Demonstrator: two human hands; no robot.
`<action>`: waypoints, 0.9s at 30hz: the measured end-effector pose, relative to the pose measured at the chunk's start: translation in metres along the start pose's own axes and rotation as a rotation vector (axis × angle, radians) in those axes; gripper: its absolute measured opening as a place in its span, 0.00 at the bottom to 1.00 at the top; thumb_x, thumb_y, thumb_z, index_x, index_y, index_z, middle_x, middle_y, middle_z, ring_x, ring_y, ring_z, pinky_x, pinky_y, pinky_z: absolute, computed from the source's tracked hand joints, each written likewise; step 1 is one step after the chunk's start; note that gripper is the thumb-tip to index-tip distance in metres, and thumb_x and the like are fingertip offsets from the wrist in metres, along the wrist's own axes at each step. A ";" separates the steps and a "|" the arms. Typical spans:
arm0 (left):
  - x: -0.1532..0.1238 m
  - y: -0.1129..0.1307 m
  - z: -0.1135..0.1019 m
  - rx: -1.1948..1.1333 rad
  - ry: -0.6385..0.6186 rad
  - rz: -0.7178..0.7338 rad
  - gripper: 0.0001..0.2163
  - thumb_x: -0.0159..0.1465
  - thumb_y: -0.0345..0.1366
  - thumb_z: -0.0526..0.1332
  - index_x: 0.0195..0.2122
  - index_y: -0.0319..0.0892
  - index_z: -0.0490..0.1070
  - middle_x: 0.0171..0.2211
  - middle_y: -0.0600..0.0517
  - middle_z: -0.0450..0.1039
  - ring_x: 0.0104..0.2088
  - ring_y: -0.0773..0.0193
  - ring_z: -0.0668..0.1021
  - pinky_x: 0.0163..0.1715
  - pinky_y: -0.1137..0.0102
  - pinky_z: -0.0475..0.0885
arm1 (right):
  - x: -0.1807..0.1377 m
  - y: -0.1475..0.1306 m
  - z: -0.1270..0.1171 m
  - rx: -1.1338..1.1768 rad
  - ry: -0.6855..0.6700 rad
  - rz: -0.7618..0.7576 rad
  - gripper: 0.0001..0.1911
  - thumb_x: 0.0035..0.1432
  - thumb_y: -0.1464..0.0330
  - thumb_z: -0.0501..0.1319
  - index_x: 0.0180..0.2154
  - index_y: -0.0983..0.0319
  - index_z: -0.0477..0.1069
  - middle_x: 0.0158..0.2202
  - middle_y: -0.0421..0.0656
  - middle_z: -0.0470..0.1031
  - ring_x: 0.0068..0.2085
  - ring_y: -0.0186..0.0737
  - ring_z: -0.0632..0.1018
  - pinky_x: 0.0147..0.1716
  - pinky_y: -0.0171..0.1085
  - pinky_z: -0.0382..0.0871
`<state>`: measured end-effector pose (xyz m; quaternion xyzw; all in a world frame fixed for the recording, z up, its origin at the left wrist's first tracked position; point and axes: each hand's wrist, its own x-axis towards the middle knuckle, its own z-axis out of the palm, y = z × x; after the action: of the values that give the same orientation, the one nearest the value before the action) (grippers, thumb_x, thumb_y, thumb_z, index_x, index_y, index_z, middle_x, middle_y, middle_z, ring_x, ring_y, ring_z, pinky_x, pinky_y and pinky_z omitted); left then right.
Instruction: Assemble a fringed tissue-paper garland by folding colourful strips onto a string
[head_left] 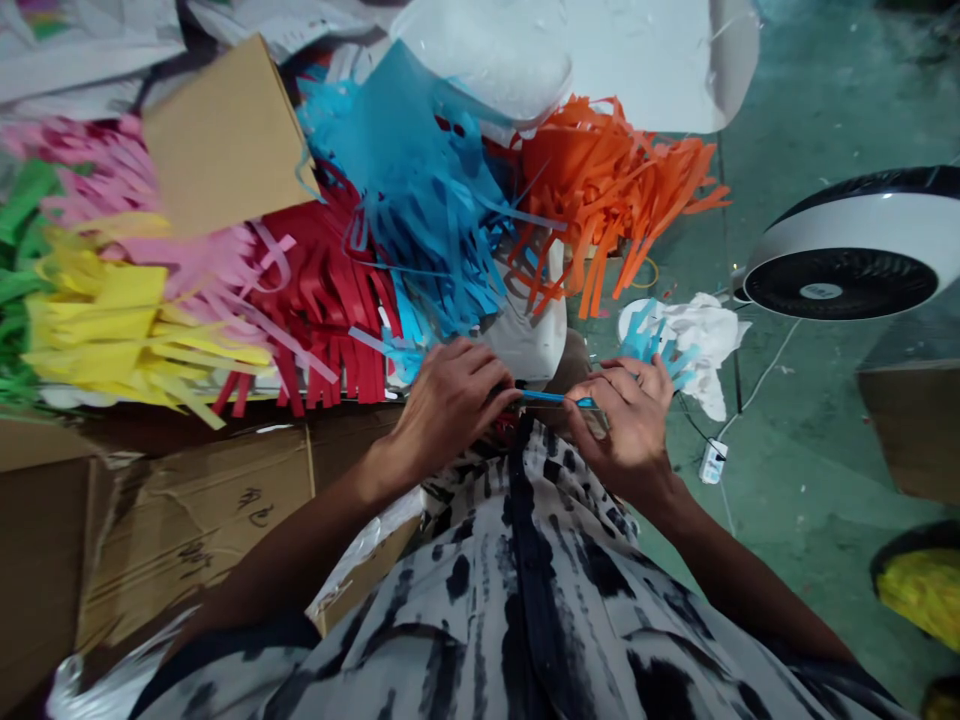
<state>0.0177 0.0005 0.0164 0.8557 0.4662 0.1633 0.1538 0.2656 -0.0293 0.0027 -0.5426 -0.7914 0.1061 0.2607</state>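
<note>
My left hand [450, 395] and my right hand [630, 420] meet just above my lap, both with fingers curled. A thin blue paper strip [551, 397] runs between them, pinched at each end. The strip is flat and narrow, seen edge-on. Right behind my hands lies a heap of fringed blue paper [420, 200]. A small tuft of blue fringe [652, 340] sticks up beyond my right hand.
Fringed paper piles spread across the surface: orange [607, 190], red [322, 300], pink [105, 170], yellow [112, 330], green [19, 250]. Brown cardboard [225, 130] lies on top, flattened boxes [172, 520] at left. A fan [855, 250] and crumpled white paper [705, 340] sit on the green floor.
</note>
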 end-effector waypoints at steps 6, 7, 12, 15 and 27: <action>0.004 0.005 -0.005 0.034 -0.043 -0.110 0.09 0.72 0.41 0.64 0.37 0.43 0.77 0.38 0.48 0.78 0.45 0.51 0.74 0.44 0.57 0.63 | 0.004 -0.011 0.000 -0.093 -0.070 0.106 0.05 0.66 0.64 0.63 0.38 0.57 0.74 0.41 0.44 0.77 0.53 0.55 0.74 0.67 0.61 0.54; 0.004 0.006 -0.006 0.035 -0.048 -0.119 0.08 0.72 0.41 0.64 0.37 0.43 0.77 0.39 0.48 0.78 0.45 0.51 0.74 0.44 0.57 0.63 | 0.005 -0.012 0.000 -0.110 -0.075 0.110 0.05 0.66 0.64 0.62 0.38 0.57 0.74 0.41 0.44 0.77 0.53 0.55 0.74 0.67 0.61 0.54; 0.005 0.008 -0.006 -0.029 -0.049 -0.144 0.06 0.70 0.40 0.66 0.40 0.43 0.77 0.40 0.48 0.79 0.45 0.50 0.75 0.45 0.57 0.63 | 0.011 -0.014 -0.003 -0.169 -0.121 0.100 0.07 0.67 0.64 0.60 0.37 0.57 0.74 0.38 0.44 0.77 0.53 0.56 0.73 0.68 0.63 0.49; 0.004 0.006 -0.005 -0.131 -0.027 -0.163 0.04 0.70 0.37 0.65 0.42 0.45 0.79 0.40 0.50 0.81 0.45 0.52 0.76 0.47 0.58 0.63 | 0.014 -0.013 -0.006 -0.199 -0.160 0.094 0.07 0.67 0.63 0.60 0.37 0.57 0.73 0.38 0.44 0.78 0.53 0.57 0.73 0.68 0.64 0.47; -0.021 -0.005 0.011 0.071 0.162 0.169 0.16 0.73 0.30 0.58 0.56 0.52 0.79 0.49 0.49 0.81 0.50 0.56 0.79 0.64 0.47 0.62 | 0.011 -0.015 -0.005 -0.310 -0.165 0.064 0.10 0.66 0.69 0.56 0.47 0.57 0.74 0.42 0.46 0.79 0.53 0.56 0.71 0.66 0.63 0.49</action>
<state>0.0079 -0.0160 0.0011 0.8809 0.4087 0.2280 0.0707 0.2533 -0.0256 0.0172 -0.5906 -0.7994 0.0354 0.1046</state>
